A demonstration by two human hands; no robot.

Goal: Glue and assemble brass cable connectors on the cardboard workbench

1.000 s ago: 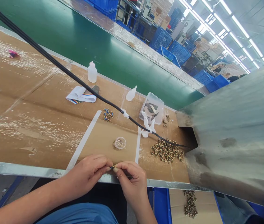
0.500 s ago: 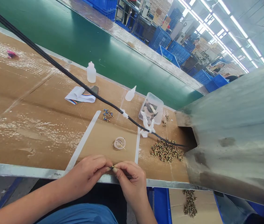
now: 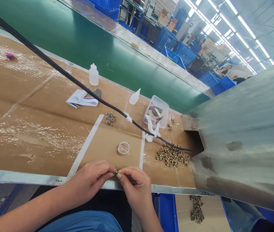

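My left hand (image 3: pixel 92 178) and my right hand (image 3: pixel 137 187) meet at the near edge of the cardboard-covered bench (image 3: pixel 30 122). Both pinch one tiny dark part (image 3: pixel 116 174) between their fingertips; I cannot make out what it is. Just beyond the hands lies a small clear round lid (image 3: pixel 123 148) with a thin stick in it. A heap of small gold-and-dark parts (image 3: pixel 172 156) lies to the right, near the mouth of a grey metal chute (image 3: pixel 243 138).
A black cable (image 3: pixel 78 84) crosses the bench diagonally. Behind it are two white squeeze bottles (image 3: pixel 93 74), a folded ribbon cable (image 3: pixel 82 99), several blue-tipped parts (image 3: pixel 111 118) and a clear plastic tub (image 3: pixel 156 112). A green conveyor belt (image 3: pixel 107 54) runs behind; more parts (image 3: pixel 196 209) lie in a box below.
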